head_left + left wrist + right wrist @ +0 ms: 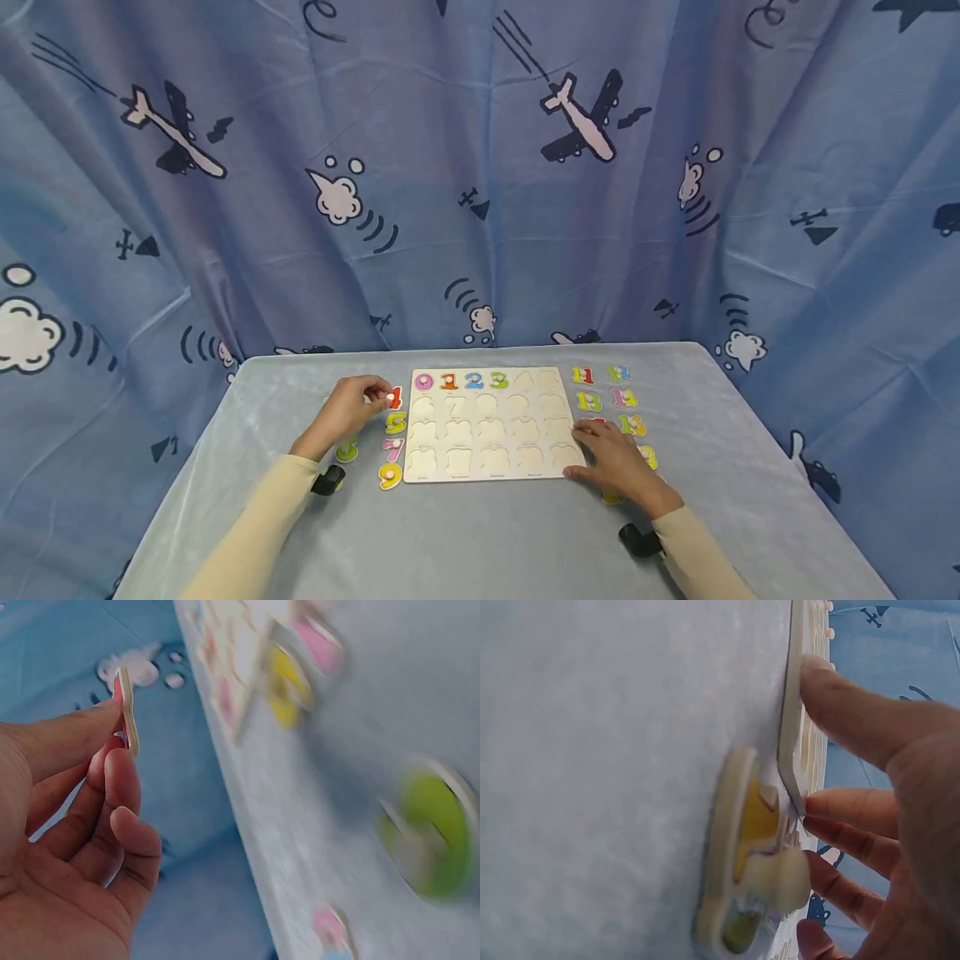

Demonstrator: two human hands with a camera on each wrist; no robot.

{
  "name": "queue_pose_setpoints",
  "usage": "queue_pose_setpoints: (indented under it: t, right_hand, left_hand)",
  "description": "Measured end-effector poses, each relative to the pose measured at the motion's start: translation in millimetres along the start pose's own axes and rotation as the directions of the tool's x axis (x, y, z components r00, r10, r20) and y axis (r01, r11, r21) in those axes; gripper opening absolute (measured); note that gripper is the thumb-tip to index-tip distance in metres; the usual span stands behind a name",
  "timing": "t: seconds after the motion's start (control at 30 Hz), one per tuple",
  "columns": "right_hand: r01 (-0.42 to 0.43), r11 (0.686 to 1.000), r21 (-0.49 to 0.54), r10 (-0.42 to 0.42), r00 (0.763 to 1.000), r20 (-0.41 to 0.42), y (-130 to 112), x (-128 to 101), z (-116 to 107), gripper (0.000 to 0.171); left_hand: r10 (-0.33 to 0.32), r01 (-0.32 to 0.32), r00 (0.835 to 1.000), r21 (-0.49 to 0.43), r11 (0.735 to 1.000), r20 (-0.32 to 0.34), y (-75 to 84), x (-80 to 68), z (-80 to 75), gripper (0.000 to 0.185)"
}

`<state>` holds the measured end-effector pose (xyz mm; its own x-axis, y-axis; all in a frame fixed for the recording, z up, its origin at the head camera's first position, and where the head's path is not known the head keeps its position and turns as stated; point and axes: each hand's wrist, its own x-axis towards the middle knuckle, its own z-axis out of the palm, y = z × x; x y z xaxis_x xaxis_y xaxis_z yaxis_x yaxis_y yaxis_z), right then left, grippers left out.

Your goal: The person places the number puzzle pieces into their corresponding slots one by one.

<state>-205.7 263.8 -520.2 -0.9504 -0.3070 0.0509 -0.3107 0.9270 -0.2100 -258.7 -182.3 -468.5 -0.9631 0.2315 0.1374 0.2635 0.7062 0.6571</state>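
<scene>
The right hand lies spread on the puzzle board, steadying it, while the left hand pinches the red number piece beside it.

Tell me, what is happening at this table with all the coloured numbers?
A person sits at a grey-covered table with a wooden number puzzle board. The left hand pinches a red number piece just left of the board, lifted off the cloth. The right hand rests on the board's right edge. Numbers 0 to 3 already sit in the top row; the other slots are bare, and loose numbers lie on both sides.
</scene>
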Motion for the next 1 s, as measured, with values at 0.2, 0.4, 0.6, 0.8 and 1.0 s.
queue_pose_setpoints:
  t: [0.2, 0.4, 0.6, 0.8, 1.0]
  right_hand:
    - [0.001, 1.000, -0.006, -0.001, 1.000, -0.006, -2, 1, 2, 0.074]
    - [-0.011, 1.000, 0.002, 0.011, 1.000, 0.005, -1, -2, 3, 0.075]
    - [-0.013, 1.000, 0.005, 0.013, 1.000, -0.003, 1, -3, 3, 0.075]
    - [-0.022, 1.000, 0.011, 0.022, 1.000, 0.000, 1, -5, 1, 0.076]
    - [-0.028, 1.000, 0.005, 0.028, 1.000, 0.006, 0, -3, 1, 0.078]
  left_hand:
    - [0.036, -0.036, 0.999, -0.031, 0.999, 0.010, 21.1, 19.3, 17.7, 0.009]
    - [0.012, -0.009, 0.999, -0.080, 0.997, 0.038, 36.1, 35.2, 42.9, 0.009]
    - [0.033, -0.032, 0.999, -0.128, 0.991, 0.011, 56.5, 54.2, 69.3, 0.006]
    - [0.041, -0.044, 0.999, -0.162, 0.986, -0.024, 71.5, 74.2, 100.7, 0.007]
    - [0.031, -0.038, 0.999, -0.184, 0.982, -0.037, 84.5, 92.2, 124.5, 0.008]
